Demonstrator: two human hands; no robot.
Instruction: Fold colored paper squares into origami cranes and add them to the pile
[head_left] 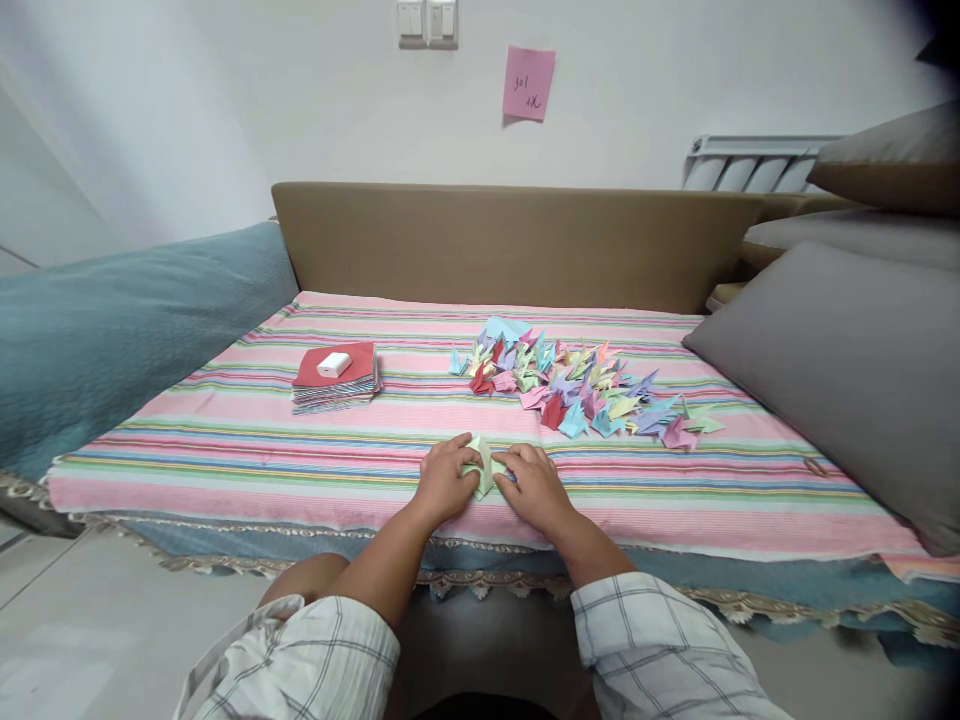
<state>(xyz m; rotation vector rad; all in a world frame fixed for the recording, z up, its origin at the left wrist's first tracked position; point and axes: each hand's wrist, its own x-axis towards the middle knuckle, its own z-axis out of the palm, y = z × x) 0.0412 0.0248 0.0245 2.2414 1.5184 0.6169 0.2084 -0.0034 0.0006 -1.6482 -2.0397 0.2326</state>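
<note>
A pale green folded sheet of origami paper (484, 465) lies on the striped cover near the seat's front edge, between my two hands. My left hand (448, 478) is closed on its left side, fingers curled over the paper. On the right side, the thumb and fingers of my right hand (537, 487) pinch and press it down. The fingers hide parts of the paper. Just beyond is a heap of folded paper cranes (574, 385) in pink, blue, green, purple and red.
To the left sits a stack of paper squares (337, 393), red on top, bearing a small white box-shaped object (334, 364). Grey cushions (840, 370) lean at the right, a blue-covered armrest (150, 310) at the left. A brown backrest (487, 245) stands behind.
</note>
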